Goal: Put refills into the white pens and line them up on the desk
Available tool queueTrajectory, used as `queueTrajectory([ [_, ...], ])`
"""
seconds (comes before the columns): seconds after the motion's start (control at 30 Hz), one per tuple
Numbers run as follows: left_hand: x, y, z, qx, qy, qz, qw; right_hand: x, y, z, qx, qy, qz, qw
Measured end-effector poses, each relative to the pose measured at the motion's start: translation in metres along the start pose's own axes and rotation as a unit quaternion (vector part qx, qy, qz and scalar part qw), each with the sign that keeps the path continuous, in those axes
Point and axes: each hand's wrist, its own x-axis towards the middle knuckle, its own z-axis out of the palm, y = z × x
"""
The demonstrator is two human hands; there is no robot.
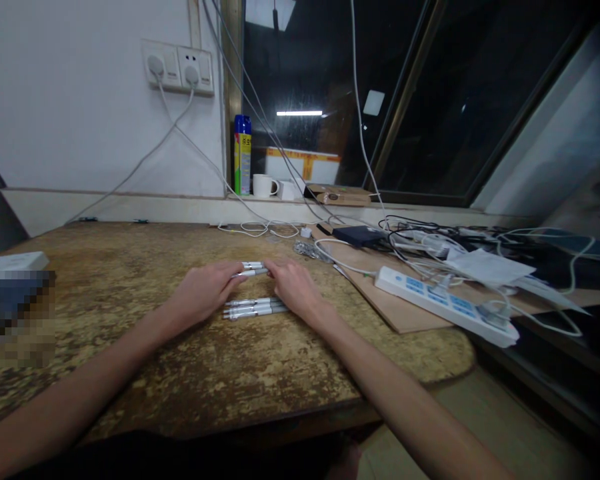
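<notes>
Head view, looking down over the desk (205,380): gripping the upper pens (253,269) between both hands, with fingers of the left hand (215,287) closed on one end and fingers of the right hand (294,283) closed on the other. Holding the hands close together, separated only by the bare middle of the pens. Can make out perhaps two silver-and-white barrels there, too much covered by the fingers to count surely. Can see the lower pens (253,309) just nearer than the grip, lying side by side on the desk, with their far ends running in behind the right hand. Beyond the right hand, can spot a small shiny pile (307,250), then a flat board (375,300) bearing a dark box (357,236). Further out to the right of the hands, can pick out a white power strip (430,293) with plugs in it, beside papers (490,265) and tangled cables. Well beyond both hands, can see a spray can (243,160) standing next to a white mug (263,186) on the windowsill (290,205).
</notes>
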Motion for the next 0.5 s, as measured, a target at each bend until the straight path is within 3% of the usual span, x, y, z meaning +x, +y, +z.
queueTrajectory([
  [0.1,0.0,0.002,0.003,0.054,-0.012,-0.03,0.998,-0.001,-0.001,-0.001,0.002,0.008,-0.01,1.0],
  [0.2,0.002,0.008,0.001,0.042,-0.014,-0.064,0.997,0.0,-0.001,0.0,0.008,0.017,-0.022,1.0],
  [0.5,0.007,0.006,-0.006,-0.152,-0.052,-0.104,0.982,0.002,-0.002,0.001,-0.017,0.026,-0.053,0.998],
])
